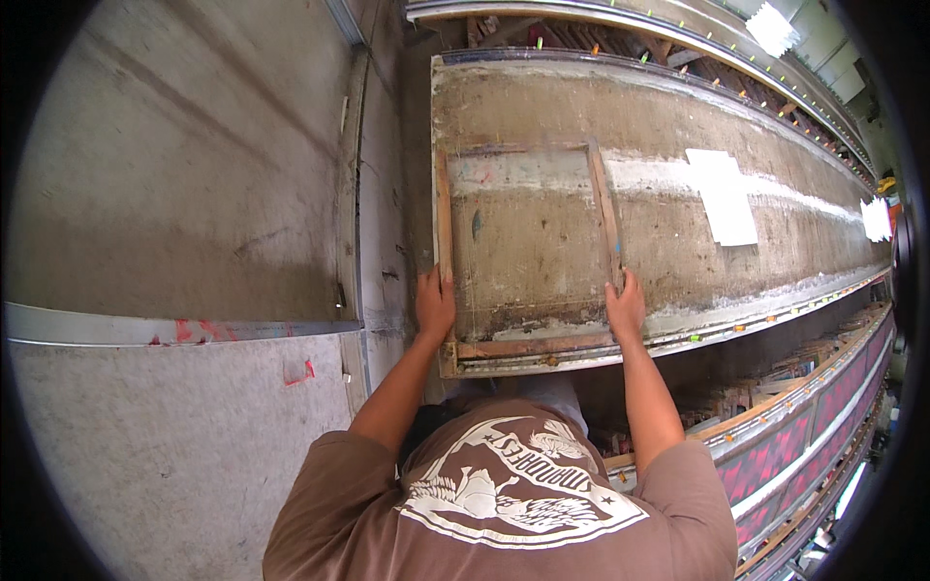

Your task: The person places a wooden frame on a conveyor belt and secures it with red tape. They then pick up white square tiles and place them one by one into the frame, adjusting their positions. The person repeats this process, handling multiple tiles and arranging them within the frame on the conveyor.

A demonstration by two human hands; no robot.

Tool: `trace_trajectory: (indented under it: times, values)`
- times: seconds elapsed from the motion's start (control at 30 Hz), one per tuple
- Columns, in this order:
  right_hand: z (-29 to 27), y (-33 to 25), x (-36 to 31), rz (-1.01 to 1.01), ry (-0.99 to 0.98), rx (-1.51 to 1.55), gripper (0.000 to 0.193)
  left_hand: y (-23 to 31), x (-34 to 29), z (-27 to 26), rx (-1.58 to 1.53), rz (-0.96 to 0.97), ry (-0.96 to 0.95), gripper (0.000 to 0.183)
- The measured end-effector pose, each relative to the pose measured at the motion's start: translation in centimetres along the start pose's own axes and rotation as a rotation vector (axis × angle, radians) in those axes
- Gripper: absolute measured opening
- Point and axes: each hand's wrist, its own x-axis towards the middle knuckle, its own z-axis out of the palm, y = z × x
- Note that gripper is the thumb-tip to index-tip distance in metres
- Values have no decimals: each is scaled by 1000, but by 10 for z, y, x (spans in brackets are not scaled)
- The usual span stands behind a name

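Observation:
A wooden-framed printing screen [604, 208] with see-through mesh lies over the near left end of a long, stained table [668, 107]. My left hand [435, 305] is closed around the left side bar, thumb on top. On the opposite bar, my right hand [626, 305] grips the frame in the same way. Through the mesh the brown, blotched table top shows. The frame's near bar runs close along the table's front edge. Whether the frame rests flat or is slightly raised, I cannot tell.
White sheets [722, 198] lie on the table to the right. Small coloured clips [695, 338] line its long edges. Another long table [765, 455] with pink-and-dark patterned pieces stands behind me at right. A similar table runs along the far side. A grey wall panel [194, 165] is at left.

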Motion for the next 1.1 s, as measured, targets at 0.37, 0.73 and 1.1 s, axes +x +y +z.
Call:
trace_trajectory:
  times: [0.37,0.73,1.1]
  values:
    - [-12,-22,41,15,-66,69,79,-12,3,4,-39,-76,-32,56]
    - [10,-10,70,-123,-142,103,63,-7,-8,-2,-198,-214,-100,53]
    - [16,0,73,-178,-114,168,61,-5,-59,-18,-224,-155,-87,50]
